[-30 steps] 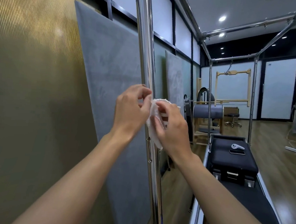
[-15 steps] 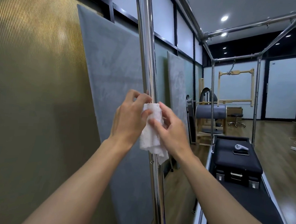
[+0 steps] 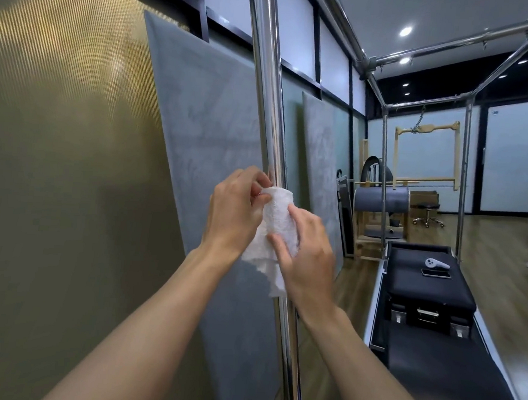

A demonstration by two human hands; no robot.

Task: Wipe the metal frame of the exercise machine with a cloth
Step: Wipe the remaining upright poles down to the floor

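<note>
Both arms reach forward — the left hand pinches the top edge of one white cloth, while the right hand curls its fingers and thumb around it. The cloth wraps the near, upright chrome post, hanging lengthwise along it.
</note>
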